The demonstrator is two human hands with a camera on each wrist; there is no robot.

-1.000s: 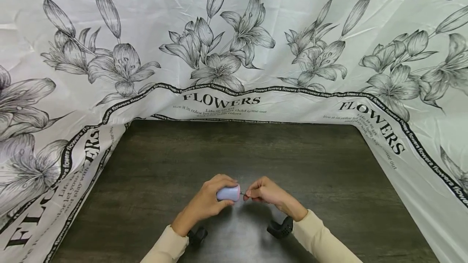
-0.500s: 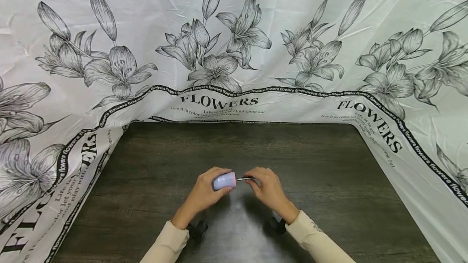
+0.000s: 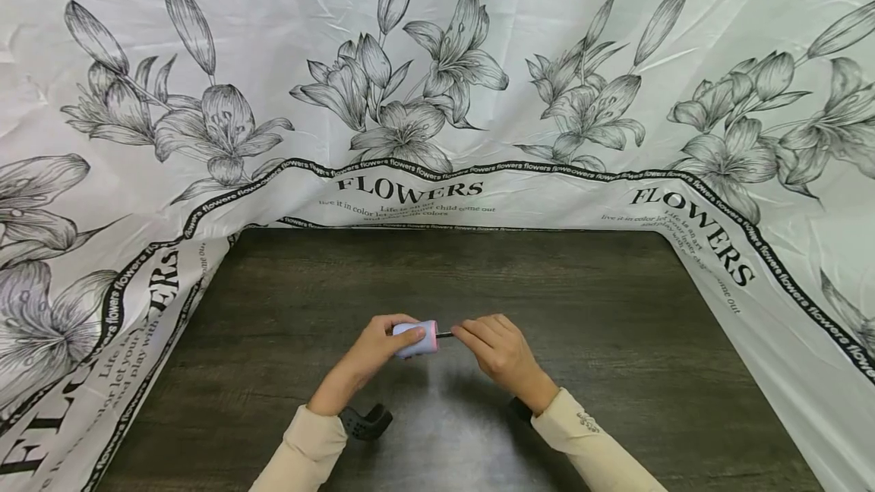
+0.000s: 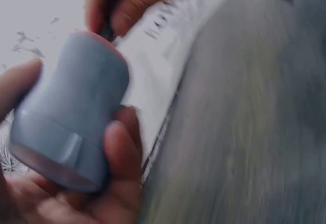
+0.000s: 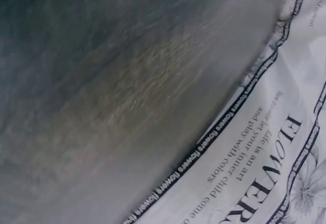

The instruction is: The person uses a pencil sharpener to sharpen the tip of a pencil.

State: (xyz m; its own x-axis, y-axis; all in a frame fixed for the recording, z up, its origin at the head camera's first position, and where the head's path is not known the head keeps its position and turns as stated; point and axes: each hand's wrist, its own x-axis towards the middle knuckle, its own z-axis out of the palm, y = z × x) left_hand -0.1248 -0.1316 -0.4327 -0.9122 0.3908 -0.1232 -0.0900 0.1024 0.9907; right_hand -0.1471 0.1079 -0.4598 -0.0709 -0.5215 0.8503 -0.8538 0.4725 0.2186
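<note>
In the head view, my left hand holds a lavender pencil sharpener with a pink end, lying sideways over the table. The left wrist view shows its waisted body, with thumb and fingers curled round the lower part and a small raised tab near its base. A slim dark pencil meets the pink end, and my right hand pinches it close to that end. Most of the pencil is hidden by the fingers. Neither hand nor sharpener appears in the right wrist view.
The dark wood-grain table stretches out below both hands. White cloth with printed flowers and lettering hangs along its back and sides. A black wrist strap mount sits under the left wrist.
Both hands have risen farther from the body. The right fingers have shifted their hold on the pencil, turning over it. The left hand has rolled, so its thumb now lies across the sharpener.
</note>
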